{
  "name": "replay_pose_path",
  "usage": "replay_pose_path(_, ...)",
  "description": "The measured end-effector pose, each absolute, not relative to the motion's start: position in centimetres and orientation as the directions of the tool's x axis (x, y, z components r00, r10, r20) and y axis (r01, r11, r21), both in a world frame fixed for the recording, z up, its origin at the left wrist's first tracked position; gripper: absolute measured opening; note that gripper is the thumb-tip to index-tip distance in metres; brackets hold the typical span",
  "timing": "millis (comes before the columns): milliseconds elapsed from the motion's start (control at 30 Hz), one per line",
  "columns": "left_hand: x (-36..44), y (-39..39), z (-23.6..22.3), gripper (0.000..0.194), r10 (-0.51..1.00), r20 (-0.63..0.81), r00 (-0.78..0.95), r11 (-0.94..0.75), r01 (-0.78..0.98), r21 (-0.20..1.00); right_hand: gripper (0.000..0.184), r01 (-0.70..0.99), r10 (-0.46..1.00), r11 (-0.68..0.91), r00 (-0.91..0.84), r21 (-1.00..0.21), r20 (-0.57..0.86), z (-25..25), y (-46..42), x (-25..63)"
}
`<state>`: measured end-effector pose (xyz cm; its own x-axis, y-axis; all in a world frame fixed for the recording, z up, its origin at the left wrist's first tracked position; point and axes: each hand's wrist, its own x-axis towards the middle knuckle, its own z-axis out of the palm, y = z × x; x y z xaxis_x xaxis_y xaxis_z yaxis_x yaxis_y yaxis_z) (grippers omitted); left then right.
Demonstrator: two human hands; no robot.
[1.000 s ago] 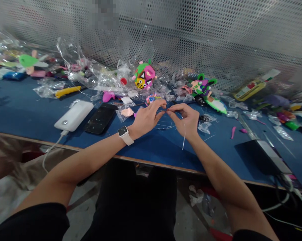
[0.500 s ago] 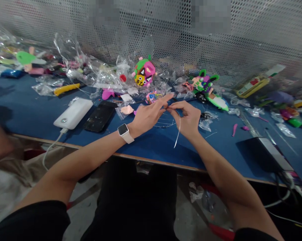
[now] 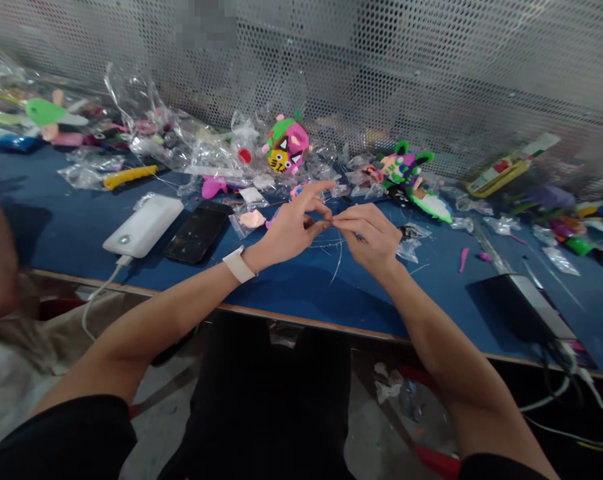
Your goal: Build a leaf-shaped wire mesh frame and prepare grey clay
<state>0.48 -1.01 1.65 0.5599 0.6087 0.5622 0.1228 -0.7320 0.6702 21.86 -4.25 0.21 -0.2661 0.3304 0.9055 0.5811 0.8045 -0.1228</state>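
Left fingers (image 3: 317, 230) and right fingers (image 3: 355, 215) pinch a strand (image 3: 338, 263); tabletop's near edge (image 3: 306, 323) lies open.

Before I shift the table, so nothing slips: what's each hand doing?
Left hand: pinched closed; anything in it too small to tell.
Right hand: closed, apparently pinching a thin strand.
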Motion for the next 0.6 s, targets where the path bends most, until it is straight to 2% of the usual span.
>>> replay_pose_path(100,0.4,-1.3,1.8,0.055,0.642,0.523,0.561,-0.669,0.076,0.739,0.019,0.617,0.343,0.782,-0.305,-0.090,0.888,-0.2,-4.0,22.2)
replay_pose_path(300,0.4,-1.6,1.6,0.058,0.680,0.487,0.549,-0.609,0.054,0.791,0.016,0.637,0.482,0.754,-0.368,-0.162,0.795,-0.5,-3.9,23.1)
replay_pose_path(467,0.6,-1.3,1.2,0.057,0.697,0.482,0.531,-0.584,0.030,0.811,0.019,0.642,0.468,0.755,-0.382,-0.136,0.797,-0.4,-3.5,23.3)
replay_pose_path(600,1.0,-0.7,0.9,0.049,0.710,0.485,0.511,-0.573,0.017,0.820,0.021,0.668,0.434,0.741,-0.402,-0.066,0.806,0.1,-3.7,22.9)
